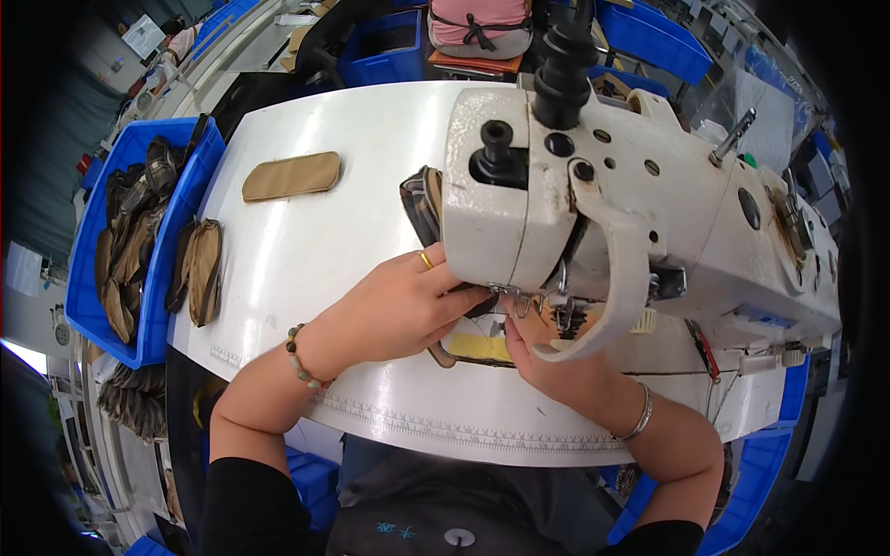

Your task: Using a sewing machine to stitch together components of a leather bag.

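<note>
A white sewing machine [640, 176] stands over the work, its needle area partly hiding my fingers. My left hand [399, 301] is closed, thumb and fingers pinching the dark edge of a brown and plaid fabric pouch [422, 199] left of the presser foot. Part of that pouch is covered by my hand and the machine head. From the right, my right hand [556, 361] reaches under the machine's curved white lever [626, 278]. Its thumb and fingertips are drawn together close to the needle; what they hold is hidden. A yellow strip [477, 347] shows between both hands.
A flat tan fabric piece [292, 176] lies on the white table [324, 241]. At the left, a blue bin [83, 278] holds several brown pouches, and another brown pouch [204, 269] rests beside it. Red-handled snips [703, 350] lie right of the machine. A ruler scale [464, 437] runs along the front edge.
</note>
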`<move>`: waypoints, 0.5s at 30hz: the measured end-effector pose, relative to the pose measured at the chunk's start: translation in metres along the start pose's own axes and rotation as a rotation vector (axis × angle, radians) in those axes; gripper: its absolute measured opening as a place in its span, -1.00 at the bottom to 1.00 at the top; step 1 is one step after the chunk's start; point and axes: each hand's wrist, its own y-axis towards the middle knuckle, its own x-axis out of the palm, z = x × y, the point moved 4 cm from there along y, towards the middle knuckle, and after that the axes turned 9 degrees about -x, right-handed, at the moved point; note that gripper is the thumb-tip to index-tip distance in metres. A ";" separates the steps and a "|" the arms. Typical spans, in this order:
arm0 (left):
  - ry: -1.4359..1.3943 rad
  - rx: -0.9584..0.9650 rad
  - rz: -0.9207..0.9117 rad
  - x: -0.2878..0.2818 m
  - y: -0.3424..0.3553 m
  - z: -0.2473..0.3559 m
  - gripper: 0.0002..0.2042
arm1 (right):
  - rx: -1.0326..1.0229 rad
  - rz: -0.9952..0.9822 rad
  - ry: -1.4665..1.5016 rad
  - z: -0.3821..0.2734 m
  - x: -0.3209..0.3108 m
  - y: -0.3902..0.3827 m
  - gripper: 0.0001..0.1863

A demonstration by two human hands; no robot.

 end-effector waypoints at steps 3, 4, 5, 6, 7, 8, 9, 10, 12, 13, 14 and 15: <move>0.241 0.049 0.062 0.004 -0.002 0.003 -0.72 | 0.020 -0.048 -0.003 0.003 0.003 0.000 -0.62; 0.244 0.073 0.074 0.004 -0.003 0.003 -0.73 | 0.044 -0.059 0.042 0.004 0.004 0.001 -0.62; 0.247 0.096 0.085 0.004 -0.004 0.003 -0.74 | 0.038 -0.062 0.044 0.005 0.005 0.001 -0.62; 0.247 0.090 0.088 0.005 -0.004 0.003 -0.74 | 0.044 -0.057 0.041 0.006 0.006 0.001 -0.62; 0.277 0.141 0.131 0.004 -0.004 0.004 -0.74 | 0.051 -0.053 0.034 0.007 0.006 0.002 -0.62; 0.306 0.193 0.173 0.004 -0.005 0.006 -0.75 | 0.047 -0.057 0.034 0.006 0.005 0.003 -0.62; 0.305 0.190 0.177 0.004 -0.005 0.006 -0.75 | 0.045 -0.067 0.033 0.006 0.004 0.004 -0.62; 0.301 0.213 0.195 0.003 -0.005 0.006 -0.75 | 0.042 -0.076 0.032 0.006 0.004 0.005 -0.62; 0.298 0.235 0.214 0.004 -0.004 0.007 -0.75 | 0.033 -0.082 0.035 0.008 0.006 0.006 -0.62; 0.336 0.270 0.261 0.005 -0.004 0.007 -0.75 | 0.029 -0.087 0.037 0.008 0.007 0.005 -0.62; 0.375 0.305 0.308 0.006 -0.004 0.008 -0.75 | 0.028 -0.088 0.036 0.009 0.008 0.004 -0.62; 0.374 0.305 0.310 0.007 -0.004 0.008 -0.75 | 0.009 -0.091 0.026 0.010 0.009 0.003 -0.61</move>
